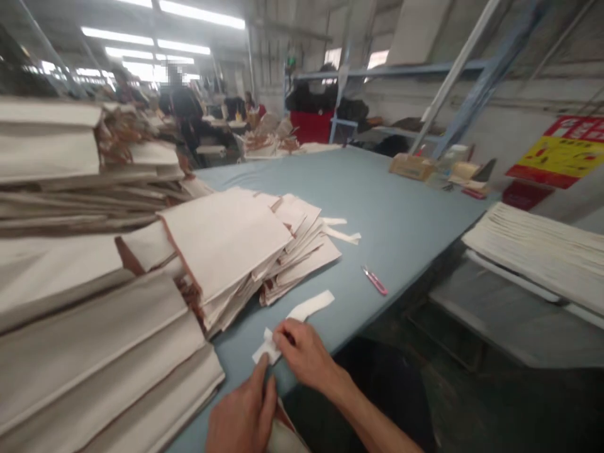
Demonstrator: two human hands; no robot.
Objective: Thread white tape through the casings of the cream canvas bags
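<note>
Near the table's front edge, my right hand (304,352) is closed, thumb and fingers pinched on a short white strip (311,305). The strip's longer end runs out past the knuckles toward the back right. My left hand (245,402) rests just to the left. Its index fingertip presses on the white piece (262,353) at the strip's near end, with thumb and index apart; its other fingers are hidden. Below the left thumb shows part of a cream cloth (285,434) with a brown edge. Pink-handled thread snips (375,280) lie to the right of the hands.
Cream fabric pieces with brown edges are stacked on the table (377,207), the nearest pile (231,239) close behind my hands. Folded cream panels (94,358) fill the left. A cardboard box (410,167) stands at the far right edge. More cloth (542,245) lies beyond a gap.
</note>
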